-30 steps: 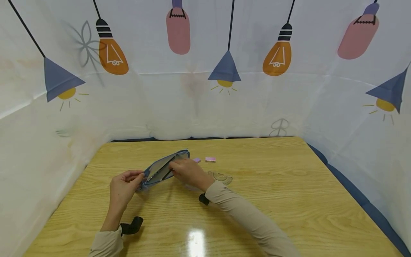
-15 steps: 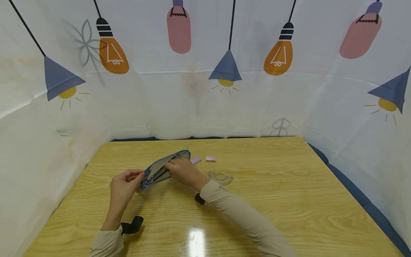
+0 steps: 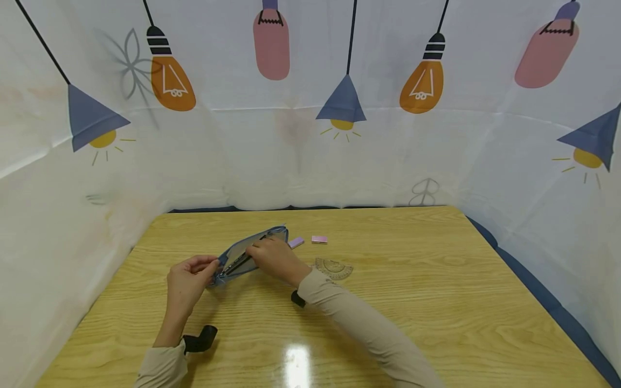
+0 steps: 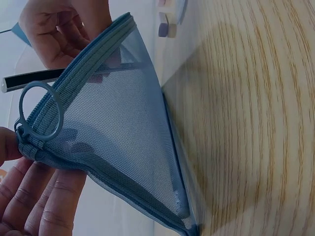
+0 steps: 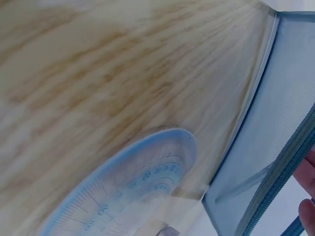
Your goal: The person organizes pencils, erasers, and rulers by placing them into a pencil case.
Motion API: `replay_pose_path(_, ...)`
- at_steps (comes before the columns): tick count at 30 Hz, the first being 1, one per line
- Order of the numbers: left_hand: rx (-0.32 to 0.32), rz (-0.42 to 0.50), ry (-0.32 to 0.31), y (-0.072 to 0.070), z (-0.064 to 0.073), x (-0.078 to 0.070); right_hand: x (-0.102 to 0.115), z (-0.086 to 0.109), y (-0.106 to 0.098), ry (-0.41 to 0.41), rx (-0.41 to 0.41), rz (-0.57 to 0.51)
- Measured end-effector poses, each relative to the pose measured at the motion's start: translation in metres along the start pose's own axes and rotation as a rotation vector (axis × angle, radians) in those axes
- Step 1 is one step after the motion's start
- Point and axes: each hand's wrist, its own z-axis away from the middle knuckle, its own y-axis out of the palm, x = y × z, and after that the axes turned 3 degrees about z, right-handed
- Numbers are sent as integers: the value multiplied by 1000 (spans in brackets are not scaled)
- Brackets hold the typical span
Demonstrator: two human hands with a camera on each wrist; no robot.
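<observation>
A blue mesh zip pouch [image 3: 235, 250] is tilted above the table with its zipper undone. My left hand [image 3: 184, 285] pinches its near left corner, beside the zipper's ring pull [image 4: 60, 115]. At the mouth, my right hand [image 3: 278, 261] has its fingers curled inside, and their tips show faintly through the mesh in the left wrist view. They grip a slim black pencil [image 4: 37, 78], whose pale end sticks out over the zipper. In the right wrist view the right fingers [image 5: 306, 179] appear behind the zipper edge.
A clear protractor [image 3: 335, 268] lies flat just right of the right hand. Farther back are two small pink-purple blocks, one block [image 3: 296, 242] close to the pouch and another block [image 3: 319, 239] to its right. Printed cloth [image 3: 291, 161] surrounds the wooden table [image 3: 412, 302].
My right hand has shifted slightly left along the pouch, bringing the pencil with it. More of the nearer purple block and the protractor now shows. The left hand keeps its hold in place.
</observation>
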Motion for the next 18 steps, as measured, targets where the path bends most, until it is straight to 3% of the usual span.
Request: replay_pose_path(18,-2,-3,8,0,0,0,1,-8,-3,53,72,19)
